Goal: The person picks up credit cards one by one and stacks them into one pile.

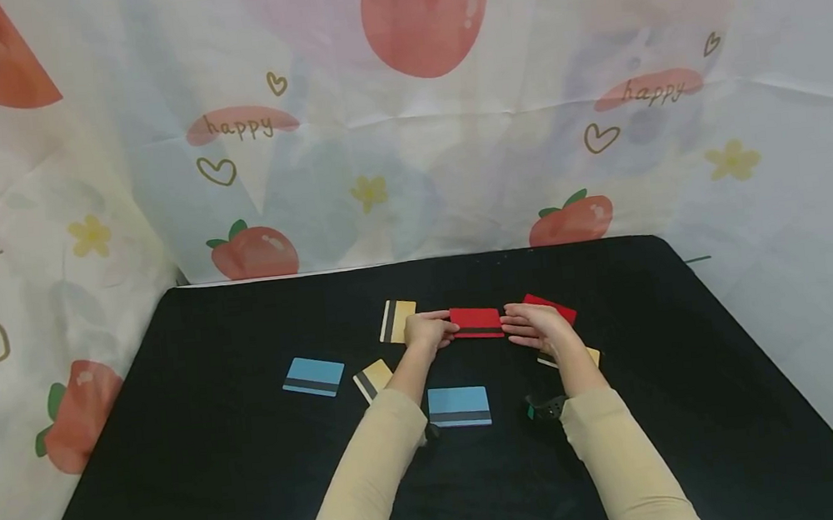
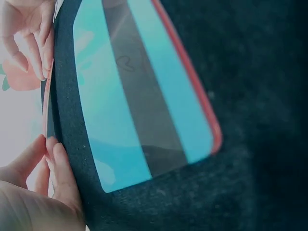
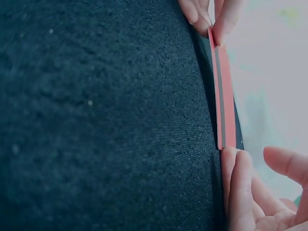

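**Red card point(image 1: 476, 321) held at one end, touched at the other**

The left hand point(image 1: 427, 333) pinches the card's left end between thumb and fingers. The right hand point(image 1: 539, 325) has its fingers nearly straight, their tips touching the right end; the right wrist view shows its thumb standing away from them. The hands are apart, the card spanning the gap near the middle of the frame, its dark stripe along the lower edge. Whether its underside touches the cloth, one cannot tell.

Just beyond the right hand, a second red point(image 1: 561, 310) lies tilted, partly hidden. Below it, a yellow card point(image 1: 594, 355) shows around the right wrist. Another yellow point(image 1: 397, 320) lies just left of the left hand, and a third yellow point(image 1: 373, 379) is partly covered by the left forearm. A blue card point(image 1: 459, 405) lies between the forearms, lower centre; another blue point(image 1: 313, 376) lies farther left. The black table point(image 1: 219, 480) bears them all, before a printed curtain point(image 1: 415, 168) across the upper frame.
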Tool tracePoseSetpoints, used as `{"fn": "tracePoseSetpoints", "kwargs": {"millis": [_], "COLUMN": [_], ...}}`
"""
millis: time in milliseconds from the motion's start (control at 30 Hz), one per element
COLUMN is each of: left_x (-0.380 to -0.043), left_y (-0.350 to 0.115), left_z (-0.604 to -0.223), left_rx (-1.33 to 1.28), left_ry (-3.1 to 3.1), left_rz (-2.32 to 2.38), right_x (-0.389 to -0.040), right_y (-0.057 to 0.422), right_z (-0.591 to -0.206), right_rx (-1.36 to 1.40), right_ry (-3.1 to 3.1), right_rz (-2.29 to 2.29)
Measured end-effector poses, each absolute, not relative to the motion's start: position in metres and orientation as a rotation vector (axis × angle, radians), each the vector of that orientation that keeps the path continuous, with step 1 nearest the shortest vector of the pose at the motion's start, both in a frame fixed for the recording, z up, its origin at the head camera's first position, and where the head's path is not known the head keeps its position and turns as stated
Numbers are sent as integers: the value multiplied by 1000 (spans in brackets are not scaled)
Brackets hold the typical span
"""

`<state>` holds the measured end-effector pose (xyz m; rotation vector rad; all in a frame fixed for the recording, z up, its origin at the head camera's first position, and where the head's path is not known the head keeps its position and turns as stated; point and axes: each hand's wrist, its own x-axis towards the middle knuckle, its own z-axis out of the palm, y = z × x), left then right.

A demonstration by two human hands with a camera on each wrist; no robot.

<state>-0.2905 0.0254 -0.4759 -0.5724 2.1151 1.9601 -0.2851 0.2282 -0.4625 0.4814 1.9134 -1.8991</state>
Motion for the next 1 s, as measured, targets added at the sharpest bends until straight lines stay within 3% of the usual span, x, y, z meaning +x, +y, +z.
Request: {"fn": "tracePoseSetpoints", "kwargs": {"millis": [1000], "left_x": [-278], "left_y": [10], "left_z": [-470], "left_rx": [-382], "left_ry": [1858], "left_rz": [2079], "right_x": [-273], "right_y": [222], "right_z": [-462], "right_rx": [493], "right_ry": [2046], "right_rz": [-1768]}}
